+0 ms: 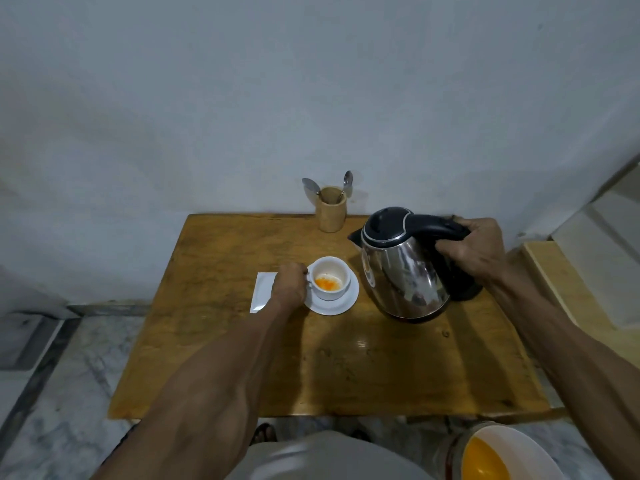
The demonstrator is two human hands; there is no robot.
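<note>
A white cup (330,271) with orange powder in its bottom stands on a white saucer (341,303) on the wooden table (242,341). My left hand (289,285) grips the cup's handle on its left side. A steel kettle (403,271) with a black lid and handle is tilted a little, its spout pointing left above the table, right of the cup. My right hand (474,249) grips the kettle's black handle. A black kettle base (467,289) shows behind the kettle.
A white sachet (263,292) lies left of the cup, partly under my left hand. A wooden holder (331,209) with two spoons stands at the table's back edge by the wall. A bucket of orange liquid (491,455) sits on the floor at the lower right.
</note>
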